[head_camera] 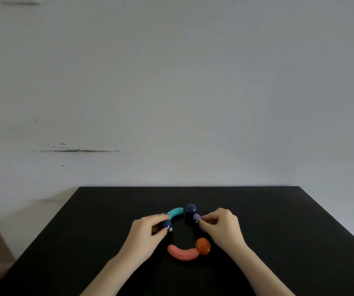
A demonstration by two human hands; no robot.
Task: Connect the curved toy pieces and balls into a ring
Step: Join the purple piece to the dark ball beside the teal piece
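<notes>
On the black table (278,221) my left hand (146,231) pinches a dark blue ball (168,225) joined to the lower end of a teal curved piece (175,212). My right hand (219,225) grips a purple curved piece (197,217), mostly hidden by my fingers, whose far end meets another dark blue ball (191,208). A small gap separates the teal piece's tip from that ball. Nearer to me lies a pink curved piece (182,253) touching an orange ball (203,246), untouched by either hand.
A pale wall (171,92) rises right behind the table's far edge. The table's left edge runs diagonally from the far left corner toward me, with floor beyond it.
</notes>
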